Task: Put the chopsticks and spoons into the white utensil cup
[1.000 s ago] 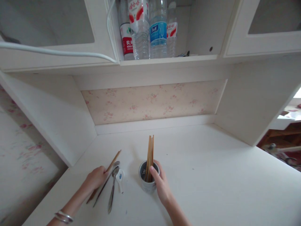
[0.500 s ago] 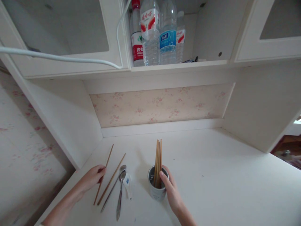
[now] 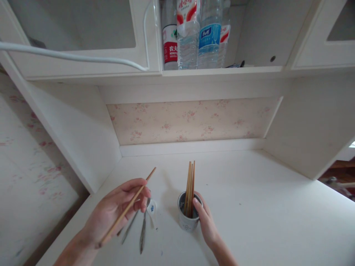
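My left hand (image 3: 116,207), raised over the counter, pinches a wooden chopstick (image 3: 129,205) that slants up to the right. Beneath this hand lie a metal spoon (image 3: 142,232), a second metal utensil handle (image 3: 129,228) and the tip of another chopstick (image 3: 119,232), all partly hidden. A white porcelain spoon (image 3: 152,211) with a blue mark rests just right of them. My right hand (image 3: 207,223) is wrapped around the right side of a pale grey cup (image 3: 188,224), its thumb over the rim. Several chopsticks (image 3: 189,181) stand upright in the cup, leaning slightly right.
Above the white counter (image 3: 235,184) hangs a cabinet with plastic bottles (image 3: 188,44) on its open shelf. A white cable (image 3: 83,58) crosses the left cabinet door. White side panels (image 3: 307,122) flank the counter, with floral wallpaper (image 3: 180,122) behind.
My left hand has lifted a chopstick off the counter and moved right, now covering part of the utensils. My right hand stays on the cup. The view has shifted slightly.
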### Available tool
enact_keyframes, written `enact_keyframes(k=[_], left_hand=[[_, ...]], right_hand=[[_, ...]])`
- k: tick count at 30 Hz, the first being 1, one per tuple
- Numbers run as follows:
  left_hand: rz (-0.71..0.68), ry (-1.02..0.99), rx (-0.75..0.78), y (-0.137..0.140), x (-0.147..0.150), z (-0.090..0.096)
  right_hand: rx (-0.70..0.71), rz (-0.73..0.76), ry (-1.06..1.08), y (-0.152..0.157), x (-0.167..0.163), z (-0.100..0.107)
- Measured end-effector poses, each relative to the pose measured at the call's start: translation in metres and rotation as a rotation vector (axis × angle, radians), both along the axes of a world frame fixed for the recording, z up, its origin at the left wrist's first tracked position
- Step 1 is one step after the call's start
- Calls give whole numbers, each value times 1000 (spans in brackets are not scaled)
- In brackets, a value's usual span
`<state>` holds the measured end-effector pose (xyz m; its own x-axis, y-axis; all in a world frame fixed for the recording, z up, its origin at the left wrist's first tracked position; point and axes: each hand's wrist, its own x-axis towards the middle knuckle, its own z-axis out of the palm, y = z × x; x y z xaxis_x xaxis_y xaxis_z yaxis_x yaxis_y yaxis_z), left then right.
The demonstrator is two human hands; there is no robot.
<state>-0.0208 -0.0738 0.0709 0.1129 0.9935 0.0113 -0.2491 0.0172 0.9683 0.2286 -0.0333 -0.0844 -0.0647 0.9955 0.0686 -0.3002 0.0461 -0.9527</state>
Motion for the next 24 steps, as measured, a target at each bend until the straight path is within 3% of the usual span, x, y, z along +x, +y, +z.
enact_keyframes(k=[8,17,24], left_hand=[[27,97,118,17,33,-2],[213,559,333,56,67,-6],[106,691,315,77,88,-28]], right_hand=[[29,-38,-30,2,0,-3],[53,18,-44,0,1,5],[59,20,-42,-2,1,11]])
